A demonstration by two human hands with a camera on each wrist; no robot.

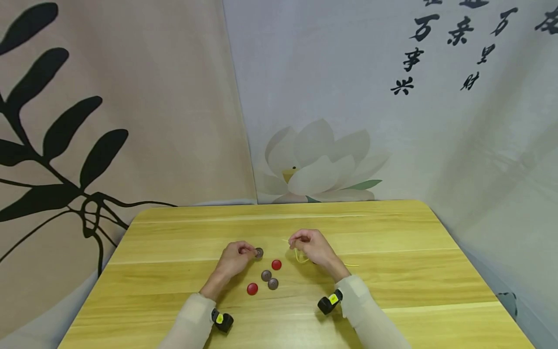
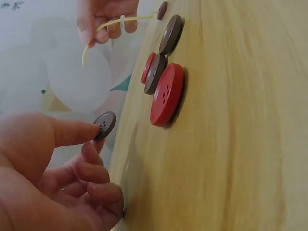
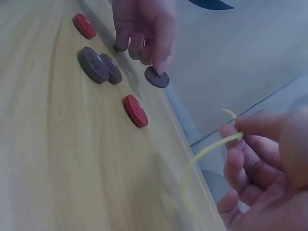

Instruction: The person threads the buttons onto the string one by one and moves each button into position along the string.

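Note:
Between thumb and finger my left hand (image 1: 236, 259) pinches a dark brown button (image 2: 105, 125) with several small holes, held tilted just above the table. My right hand (image 1: 315, 247) pinches a thin yellow cord (image 3: 207, 151) near one end; a short tip sticks out past the fingers and the rest hangs down towards the table. In the left wrist view a small brown piece (image 2: 162, 10) shows at the cord, beyond the loose buttons. Between the hands lie two red buttons (image 1: 276, 264) (image 1: 252, 289) and two brown buttons (image 1: 266, 275) (image 1: 272, 283), the brown ones touching.
The wooden table (image 1: 174, 242) has a back edge beyond both hands. Behind it hangs a pale cloth backdrop (image 1: 183, 121) with leaves, a flower and dark writing. A black wrist camera (image 1: 223, 321) is on the left wrist, another (image 1: 330, 301) on the right.

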